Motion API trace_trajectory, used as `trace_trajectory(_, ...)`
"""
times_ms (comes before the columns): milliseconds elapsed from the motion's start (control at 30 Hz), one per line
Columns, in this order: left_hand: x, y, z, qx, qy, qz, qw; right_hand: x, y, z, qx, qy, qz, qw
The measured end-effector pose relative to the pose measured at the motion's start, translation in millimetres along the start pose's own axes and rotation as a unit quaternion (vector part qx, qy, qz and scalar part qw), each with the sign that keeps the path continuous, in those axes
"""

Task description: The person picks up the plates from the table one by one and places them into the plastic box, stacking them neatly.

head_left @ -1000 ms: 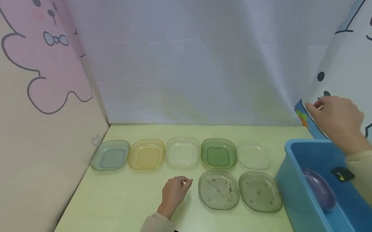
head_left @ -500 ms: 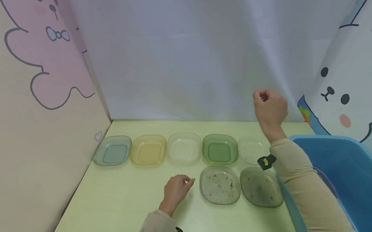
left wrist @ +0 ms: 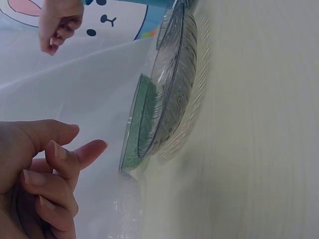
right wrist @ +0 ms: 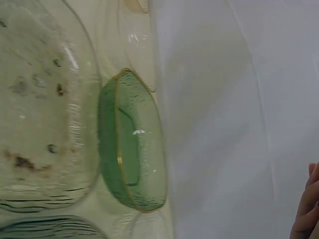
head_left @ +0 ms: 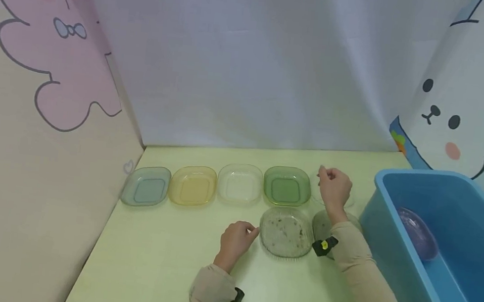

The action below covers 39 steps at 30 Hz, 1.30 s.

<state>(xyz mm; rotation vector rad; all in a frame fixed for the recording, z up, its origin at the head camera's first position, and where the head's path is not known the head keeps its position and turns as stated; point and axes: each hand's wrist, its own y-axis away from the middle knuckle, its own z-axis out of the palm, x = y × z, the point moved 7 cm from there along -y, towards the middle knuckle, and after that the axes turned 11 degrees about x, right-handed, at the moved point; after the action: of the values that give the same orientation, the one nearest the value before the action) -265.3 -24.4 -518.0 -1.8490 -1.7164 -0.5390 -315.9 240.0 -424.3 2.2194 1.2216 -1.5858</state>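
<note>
My left hand (head_left: 236,242) hovers low over the table, left of a patterned clear plate (head_left: 286,232) with dark specks. Its fingers are loosely bent and hold nothing, as the left wrist view also shows. Over a clear plate (head_left: 317,197) at the right end of the back row hangs my right hand (head_left: 335,189), fingers loosely curled, with nothing visible in them. The right forearm partly hides a greenish-grey plate (head_left: 321,224). Beside the right hand lies a green dish (head_left: 287,187), seen large in the right wrist view.
Leftward along the back row sit a clear dish (head_left: 240,184), a yellow dish (head_left: 193,186) and a pale blue dish (head_left: 145,187). A blue tub (head_left: 407,274) stands at the right with a purple dish (head_left: 418,236) inside. White cloth (head_left: 251,72) hangs behind.
My right hand has moved left from above the tub, then down over the far-right clear plate. The left hand has shifted slightly right. The plates lie as before; the view has tilted downward a little.
</note>
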Motion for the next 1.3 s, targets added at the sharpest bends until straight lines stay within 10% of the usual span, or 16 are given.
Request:
trace_trajectory(233, 3.1, 1.1, 3.0, -0.007, -0.005, -0.003, 1.0, 37.2, 17.1, -8.5, -0.004, 0.011, 0.027, 0.9996)
trace_trajectory(600, -9.8, -4.0, 3.1, -0.027, -0.025, -0.019, 0.9991, 58.7, 46.0, -24.6, -0.157, -0.043, 0.101, 0.9814)
trace_trajectory(1067, -19.5, -18.2, 26.2, -0.106, -0.052, -0.044, 0.992, 83.5, 58.4, -31.9, -0.144, -0.065, 0.119, 0.9802)
trace_trajectory(1300, -19.6, -18.6, 39.0, -0.09, -0.027, -0.056, 0.994, 94.7, 55.2, -21.8, -0.149, -0.083, 0.104, 0.9799)
